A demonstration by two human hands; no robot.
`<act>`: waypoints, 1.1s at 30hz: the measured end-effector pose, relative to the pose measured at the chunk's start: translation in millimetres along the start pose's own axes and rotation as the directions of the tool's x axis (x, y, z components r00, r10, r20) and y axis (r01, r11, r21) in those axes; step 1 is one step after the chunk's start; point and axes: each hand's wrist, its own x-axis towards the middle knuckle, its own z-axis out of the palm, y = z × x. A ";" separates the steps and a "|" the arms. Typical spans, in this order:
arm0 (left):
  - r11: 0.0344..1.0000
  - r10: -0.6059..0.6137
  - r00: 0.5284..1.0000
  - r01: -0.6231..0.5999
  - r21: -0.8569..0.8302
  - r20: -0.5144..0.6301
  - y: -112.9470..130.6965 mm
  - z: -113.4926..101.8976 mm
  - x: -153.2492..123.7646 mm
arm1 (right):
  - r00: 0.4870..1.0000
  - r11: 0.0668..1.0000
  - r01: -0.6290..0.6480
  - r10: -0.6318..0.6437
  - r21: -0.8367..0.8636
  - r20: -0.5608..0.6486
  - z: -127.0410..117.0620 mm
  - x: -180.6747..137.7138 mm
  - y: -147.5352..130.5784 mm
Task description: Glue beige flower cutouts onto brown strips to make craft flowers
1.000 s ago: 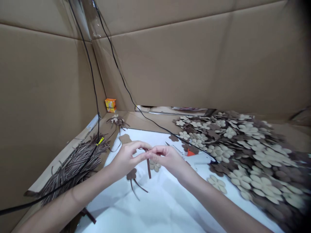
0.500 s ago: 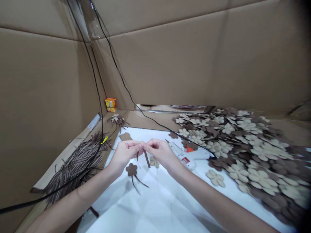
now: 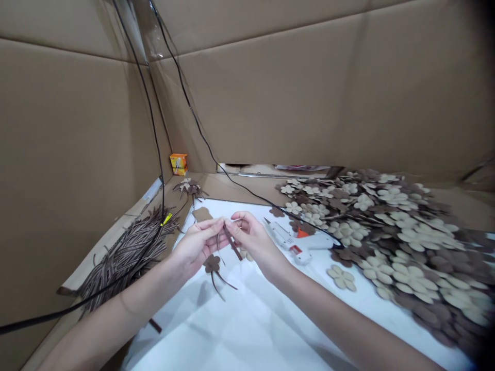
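Left of the glue gun, our left hand and right hand pinch the brown strip, each grip closed on it; the strip now slants where it hung straight a second ago.

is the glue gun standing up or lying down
Lying down: the glue gun rests on its side on the white sheet.

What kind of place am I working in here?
Probably a craft-assembly station walled in cardboard: a heap of cut-out flowers, a hot glue gun, a bundle of brown strips. The left hand and right hand pinch one brown strip.
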 end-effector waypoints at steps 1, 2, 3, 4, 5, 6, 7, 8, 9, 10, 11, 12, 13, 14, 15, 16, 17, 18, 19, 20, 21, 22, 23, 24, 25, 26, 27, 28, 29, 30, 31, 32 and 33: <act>0.999 0.044 0.999 -0.044 0.003 -0.017 -0.1 -1.0 0.2 | 1.000 1.000 -0.022 0.021 0.008 0.013 1.4 -1.8 -0.3; 0.995 0.098 0.995 -0.097 0.015 -0.035 0.0 -1.7 0.2 | 0.999 0.999 -0.042 0.041 0.006 0.028 2.3 -3.1 -0.4; 0.988 0.150 0.987 -0.148 0.035 -0.052 0.3 -2.2 -0.1 | 0.997 0.998 -0.058 0.058 -0.006 0.047 2.8 -3.9 -0.2; 0.981 0.191 0.979 -0.187 0.058 -0.070 0.8 -2.3 -0.6 | 0.995 0.997 -0.069 0.071 -0.024 0.068 2.7 -4.0 0.3; 0.975 0.217 0.972 -0.210 0.078 -0.087 1.4 -2.2 -1.2 | 0.993 0.996 -0.078 0.081 -0.043 0.090 2.1 -3.7 1.0; 0.972 0.228 0.968 -0.219 0.089 -0.102 1.9 -1.9 -1.8 | 0.990 0.995 -0.081 0.088 -0.064 0.111 1.2 -2.9 1.9; 0.972 0.227 0.967 -0.218 0.088 -0.113 2.2 -1.4 -2.3 | 0.988 0.993 -0.079 0.089 -0.083 0.129 0.1 -1.9 2.8; 0.975 0.219 0.968 -0.211 0.074 -0.121 2.3 -1.0 -2.7 | 0.986 0.992 -0.071 0.085 -0.101 0.143 -1.0 -0.9 3.6; 0.978 0.207 0.970 -0.202 0.050 -0.125 2.2 -0.8 -2.8 | 0.986 0.991 -0.057 0.075 -0.118 0.151 -1.9 -0.1 4.3; 0.980 0.198 0.972 -0.196 0.025 -0.128 1.9 -0.7 -2.8 | 0.986 0.990 -0.042 0.063 -0.133 0.156 -2.6 0.5 4.7; 0.981 0.194 0.973 -0.195 0.005 -0.129 1.5 -0.8 -2.6 | 0.986 0.989 -0.026 0.049 -0.147 0.159 -2.9 0.7 5.0; 0.981 0.193 0.973 -0.196 -0.009 -0.128 1.0 -1.0 -2.4 | 0.987 0.987 -0.011 0.037 -0.158 0.159 -2.9 0.6 5.1; 0.980 0.195 0.973 -0.198 -0.015 -0.124 0.6 -1.2 -2.1 | 0.987 0.986 0.000 0.027 -0.168 0.158 -2.6 0.3 5.1; 0.979 0.198 0.973 -0.201 -0.016 -0.119 0.2 -1.3 -1.8 | 0.988 0.984 0.007 0.021 -0.178 0.154 -2.2 -0.2 5.1; 0.979 0.201 0.973 -0.203 -0.015 -0.115 0.0 -1.2 -1.5 | 0.989 0.982 0.011 0.017 -0.188 0.147 -1.6 -0.8 5.2; 0.978 0.204 0.972 -0.207 -0.015 -0.115 -0.2 -0.9 -1.2 | 0.990 0.980 0.012 0.016 -0.198 0.139 -1.1 -1.2 5.5; 0.977 0.209 0.970 -0.213 -0.017 -0.122 -0.3 -0.3 -0.9 | 0.991 0.978 0.013 0.015 -0.209 0.133 -0.6 -1.5 6.1; 0.974 0.221 0.966 -0.226 -0.017 -0.135 -0.5 0.5 -0.5 | 0.991 0.975 0.014 0.015 -0.220 0.130 -0.2 -1.6 6.7; 0.970 0.239 0.959 -0.244 -0.011 -0.152 -1.0 1.5 0.0 | 0.991 0.973 0.018 0.013 -0.231 0.133 -0.1 -1.5 7.5; 0.964 0.261 0.951 -0.265 -0.002 -0.168 -1.7 2.5 0.5 | 0.990 0.970 0.024 0.010 -0.242 0.139 -0.2 -1.3 8.1; 0.959 0.282 0.942 -0.285 0.011 -0.181 -2.7 3.4 1.0 | 0.989 0.967 0.032 0.006 -0.253 0.148 -0.6 -1.1 8.4; 0.954 0.298 0.936 -0.299 0.024 -0.189 -3.9 4.2 1.3 | 0.988 0.964 0.040 0.002 -0.265 0.156 -1.3 -0.9 8.1; 0.951 0.307 0.932 -0.306 0.035 -0.193 -5.4 4.9 1.5 | 0.987 0.961 0.046 -0.001 -0.274 0.161 -2.4 -0.8 7.2; 0.952 0.307 0.932 -0.304 0.045 -0.192 -6.9 5.2 1.3 | 0.988 0.956 0.057 -0.012 -0.286 0.154 -3.9 -0.9 5.5; 0.953 0.303 0.935 -0.297 0.059 -0.185 -8.4 5.3 0.9 | 0.990 0.949 0.078 -0.038 -0.306 0.134 -5.7 -1.2 3.0; 0.954 0.298 0.939 -0.288 0.082 -0.171 -9.7 5.1 0.1 | 0.991 0.936 0.109 -0.076 -0.334 0.109 -7.7 -1.7 -0.2; 0.953 0.297 0.943 -0.282 0.111 -0.150 -10.8 4.6 -0.9 | 0.988 0.918 0.149 -0.126 -0.367 0.086 -9.7 -2.2 -4.0; 0.948 0.303 0.945 -0.284 0.143 -0.126 -11.7 4.1 -2.1 | 0.981 0.896 0.194 -0.182 -0.399 0.068 -11.7 -2.8 -8.0; 0.940 0.312 0.945 -0.293 0.174 -0.099 -12.4 3.4 -3.4 | 0.969 0.871 0.242 -0.240 -0.429 0.059 -13.5 -3.3 -12.1; 0.932 0.321 0.945 -0.302 0.200 -0.071 -12.9 2.9 -4.8 | 0.955 0.843 0.285 -0.288 -0.456 0.064 -15.0 -3.7 -15.8; 0.926 0.323 0.945 -0.306 0.221 -0.046 -13.3 2.4 -6.2 | 0.945 0.819 0.316 -0.317 -0.478 0.082 -16.2 -4.0 -18.9; 0.922 0.318 0.948 -0.303 0.239 -0.023 -13.6 2.1 -7.5 | 0.938 0.800 0.336 -0.330 -0.498 0.104 -17.2 -4.0 -21.2; 0.920 0.307 0.952 -0.296 0.256 -0.004 -13.9 1.9 -8.7 | 0.938 0.788 0.342 -0.323 -0.512 0.129 -18.1 -3.9 -22.7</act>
